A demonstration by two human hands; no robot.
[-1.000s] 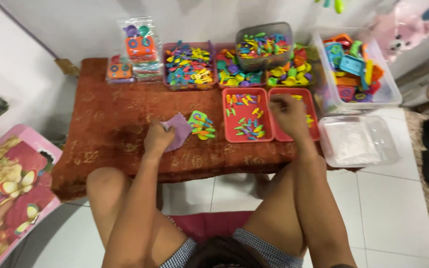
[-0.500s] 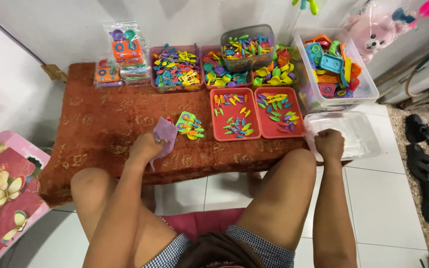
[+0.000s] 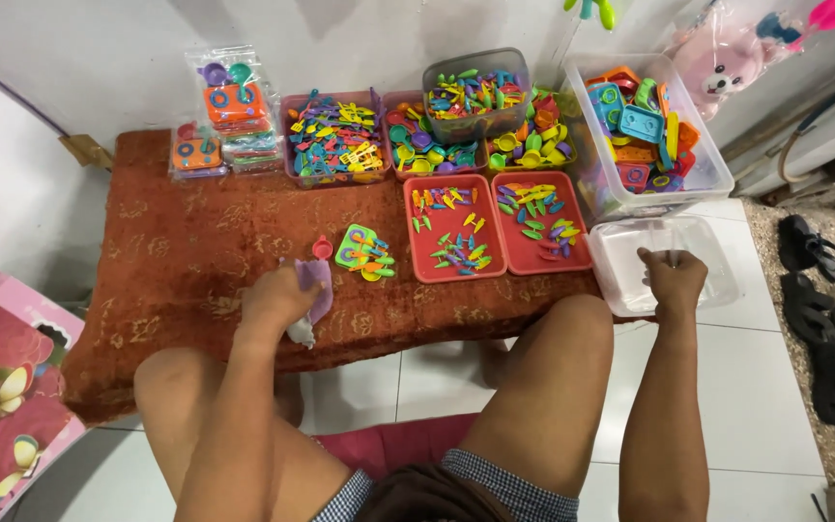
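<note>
The left hand [image 3: 277,298] rests curled on the rust-red patterned tabletop [image 3: 195,251], fingers closed around a small lilac bag [image 3: 315,288], while the right hand [image 3: 671,278] reaches off the table's right edge, fingers bent over the near rim of an empty clear tub [image 3: 717,280]; whether it grips I cannot tell. Beyond the bag lies a green toy tray [image 3: 359,247], then two red trays [image 3: 495,227] of tiny coloured utensils, white floor tiles [image 3: 765,406] below. Farthest on the table, against the wall, stand bins of bright plastic pieces [image 3: 335,137].
</note>
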